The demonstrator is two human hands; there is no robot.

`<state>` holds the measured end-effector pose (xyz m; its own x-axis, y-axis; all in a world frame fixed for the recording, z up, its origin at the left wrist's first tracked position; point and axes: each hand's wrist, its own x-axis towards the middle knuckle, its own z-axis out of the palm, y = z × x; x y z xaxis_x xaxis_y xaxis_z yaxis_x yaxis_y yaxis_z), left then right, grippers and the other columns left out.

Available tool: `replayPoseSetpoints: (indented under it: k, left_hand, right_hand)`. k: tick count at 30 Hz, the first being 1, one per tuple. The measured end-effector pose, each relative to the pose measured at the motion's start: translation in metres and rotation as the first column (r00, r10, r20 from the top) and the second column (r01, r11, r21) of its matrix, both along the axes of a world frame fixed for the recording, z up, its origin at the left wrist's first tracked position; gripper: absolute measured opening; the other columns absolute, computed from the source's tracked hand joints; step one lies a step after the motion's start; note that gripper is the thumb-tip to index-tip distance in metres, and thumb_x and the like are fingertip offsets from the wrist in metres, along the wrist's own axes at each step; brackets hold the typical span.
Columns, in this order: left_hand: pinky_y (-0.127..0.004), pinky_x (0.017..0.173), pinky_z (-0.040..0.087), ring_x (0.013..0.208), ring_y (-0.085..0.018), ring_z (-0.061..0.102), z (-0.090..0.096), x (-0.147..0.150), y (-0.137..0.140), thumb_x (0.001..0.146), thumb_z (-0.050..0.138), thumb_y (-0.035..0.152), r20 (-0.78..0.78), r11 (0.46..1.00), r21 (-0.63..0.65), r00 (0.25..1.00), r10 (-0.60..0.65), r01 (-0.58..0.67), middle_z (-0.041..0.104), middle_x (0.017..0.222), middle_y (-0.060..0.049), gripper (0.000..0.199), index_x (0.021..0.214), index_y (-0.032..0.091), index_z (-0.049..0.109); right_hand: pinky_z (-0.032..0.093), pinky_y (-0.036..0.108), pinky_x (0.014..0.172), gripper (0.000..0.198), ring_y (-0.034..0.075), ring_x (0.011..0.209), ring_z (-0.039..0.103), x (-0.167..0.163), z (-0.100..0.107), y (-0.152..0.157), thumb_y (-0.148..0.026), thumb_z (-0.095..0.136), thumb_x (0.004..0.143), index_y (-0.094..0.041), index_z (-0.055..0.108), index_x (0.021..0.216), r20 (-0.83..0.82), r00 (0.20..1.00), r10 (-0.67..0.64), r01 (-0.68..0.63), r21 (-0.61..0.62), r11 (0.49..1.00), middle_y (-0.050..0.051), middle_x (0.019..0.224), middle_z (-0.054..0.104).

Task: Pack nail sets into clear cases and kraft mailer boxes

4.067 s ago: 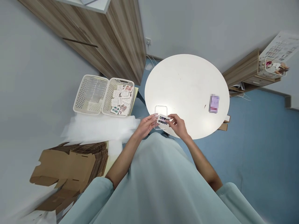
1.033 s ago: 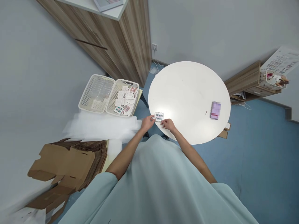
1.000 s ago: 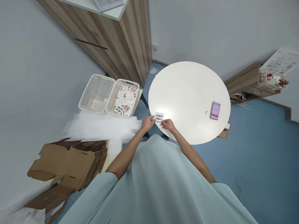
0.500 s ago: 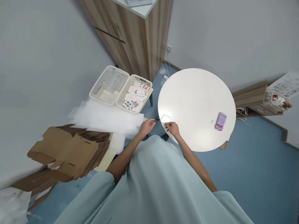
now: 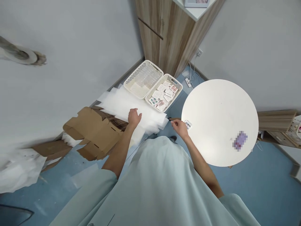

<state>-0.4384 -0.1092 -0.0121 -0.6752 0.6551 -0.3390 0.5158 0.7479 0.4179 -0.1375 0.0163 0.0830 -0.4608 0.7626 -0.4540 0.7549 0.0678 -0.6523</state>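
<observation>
The left hand point(image 5: 134, 117), fingers parted and empty, is over white sheets point(image 5: 151, 113). The right hand's point(image 5: 179, 127) fingers curl, hold unclear, beside a small pack point(image 5: 188, 124) at the worktop's point(image 5: 221, 125) left edge.

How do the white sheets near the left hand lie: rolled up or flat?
Flat: the white sheets overlap in a fanned pile, with staggered edges. I cannot tell whether the left hand touches them.

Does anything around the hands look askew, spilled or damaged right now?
No clear spill or damage. The thin white translucent sheets by the left hand lie fanned out, edges uneven rather than squared, and small white rectangular cards lie jumbled in the right-hand white perforated plastic basket.
</observation>
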Motion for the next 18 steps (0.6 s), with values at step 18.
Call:
replayPoseSetpoints:
  k: [18]
  left_hand:
    - [-0.042, 0.096, 0.051, 0.112, -0.031, 0.062, 0.021, -0.007, -0.026, 0.105, 0.045, 0.024, 0.002, 0.978, 0.084, 0.982, -0.190, 0.189, 0.070, 0.117, -0.014, 0.035, 0.116, 0.020, 0.078]
  right_hand:
    - [0.053, 0.032, 0.083, 0.013, 0.022, 0.090, 0.074, -0.078, 0.014, -0.028, -0.032, 0.065, 0.100, -0.023, 0.075, 0.101, 0.034, 0.982, 0.188, -0.190, 0.072, 0.979, 0.005, 0.103, 0.080]
